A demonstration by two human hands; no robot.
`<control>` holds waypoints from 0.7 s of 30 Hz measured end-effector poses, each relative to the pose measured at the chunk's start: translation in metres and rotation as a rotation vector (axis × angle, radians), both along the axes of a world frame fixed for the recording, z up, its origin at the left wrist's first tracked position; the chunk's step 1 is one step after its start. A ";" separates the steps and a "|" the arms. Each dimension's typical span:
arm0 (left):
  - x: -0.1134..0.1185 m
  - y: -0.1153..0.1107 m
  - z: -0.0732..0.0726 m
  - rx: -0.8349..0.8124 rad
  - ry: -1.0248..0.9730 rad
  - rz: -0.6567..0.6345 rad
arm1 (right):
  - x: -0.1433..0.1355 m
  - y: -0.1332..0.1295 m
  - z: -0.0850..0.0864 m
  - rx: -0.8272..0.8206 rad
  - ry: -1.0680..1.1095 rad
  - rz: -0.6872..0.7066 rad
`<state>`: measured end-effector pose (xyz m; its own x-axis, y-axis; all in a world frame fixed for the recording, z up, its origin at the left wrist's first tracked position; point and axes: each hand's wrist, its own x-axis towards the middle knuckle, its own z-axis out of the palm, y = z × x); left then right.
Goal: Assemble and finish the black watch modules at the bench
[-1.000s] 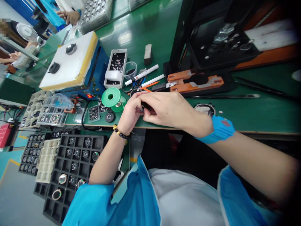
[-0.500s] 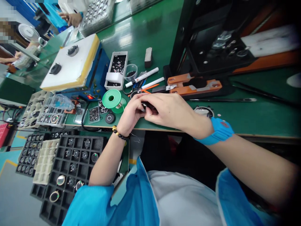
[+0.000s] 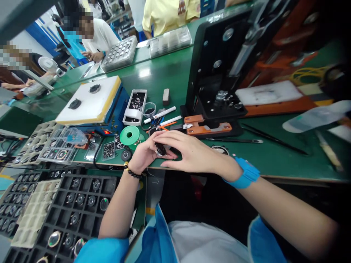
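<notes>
Just over the front edge of the bench, my left hand [image 3: 145, 152] grips a small dark round watch case [image 3: 160, 149], tilted on edge. Fingers hide much of it. My right hand [image 3: 189, 149] arches over from the right, fingers stretched out and thumb spread apart below. Its fingertips lie close to the case; whether they touch it I cannot tell. Left of my hands are a green spool [image 3: 129, 136] of wire and a black round watch back [image 3: 126, 155]. Under my right wrist, a watch piece [image 3: 220, 149] lies on the bench.
A blue heating box [image 3: 115, 109] with a white padded top stands at left. Behind my hands are a white parts box [image 3: 135, 106], pens [image 3: 160, 115] and an orange jig [image 3: 208, 128]. A black press [image 3: 214, 73] rises at right. Black watch trays [image 3: 90, 219] sit lower left. People work opposite.
My view has tilted up, showing more of the far side. The right thumb has moved away from the fingers, and the dark watch case now shows between my hands.
</notes>
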<state>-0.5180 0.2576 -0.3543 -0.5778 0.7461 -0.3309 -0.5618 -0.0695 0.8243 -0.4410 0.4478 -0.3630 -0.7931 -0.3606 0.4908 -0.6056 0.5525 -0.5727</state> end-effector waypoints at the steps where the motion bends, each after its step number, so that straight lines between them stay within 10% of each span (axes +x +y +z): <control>1: 0.001 0.000 -0.001 -0.008 0.021 -0.002 | 0.000 0.000 0.000 -0.008 0.005 0.008; 21: 0.015 0.005 -0.001 0.018 0.145 0.174 | 0.003 0.006 -0.005 -0.083 0.140 -0.192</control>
